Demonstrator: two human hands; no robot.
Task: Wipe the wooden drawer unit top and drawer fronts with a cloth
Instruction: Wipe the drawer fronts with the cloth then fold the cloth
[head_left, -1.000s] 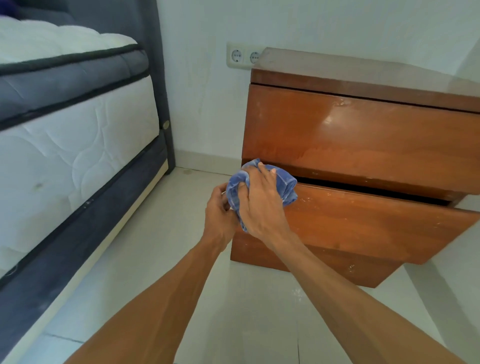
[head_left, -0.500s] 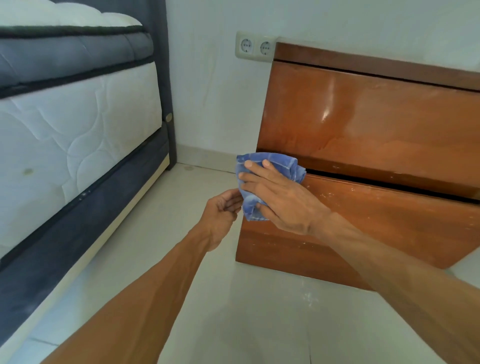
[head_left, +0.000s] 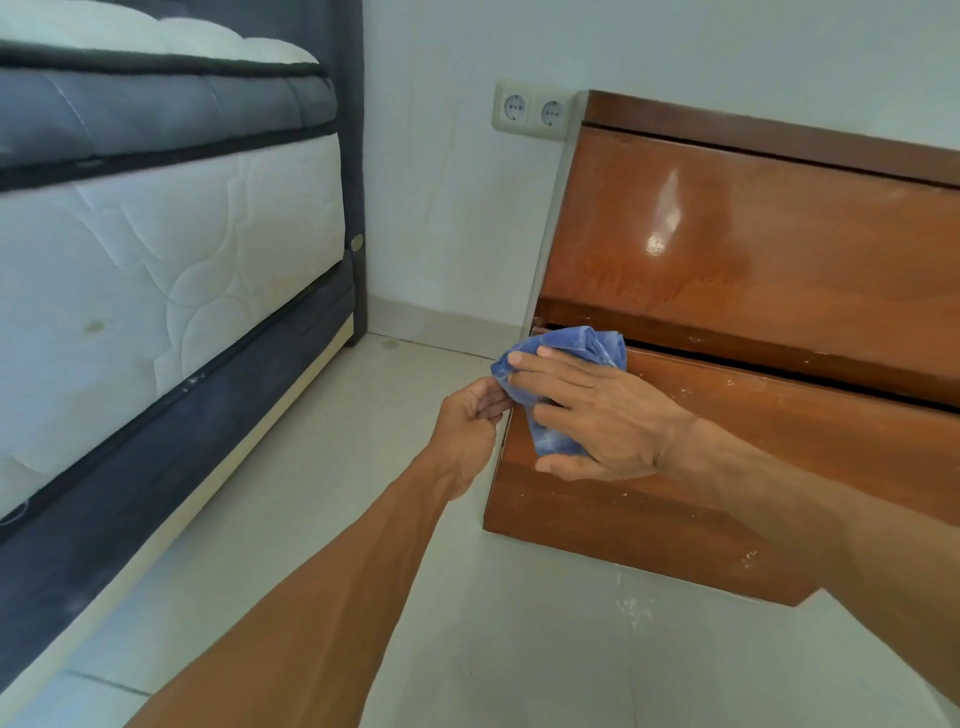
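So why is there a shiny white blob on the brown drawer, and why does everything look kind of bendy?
In the head view, the blob is glare: light bouncing off the glossy upper drawer front. The wide-angle lens bends things, so the drawer unit and mattress lean. The blue cloth looks sharp, not blurred.

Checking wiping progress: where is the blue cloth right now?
The blue cloth is pressed under the right hand on the lower drawer front's upper left corner.
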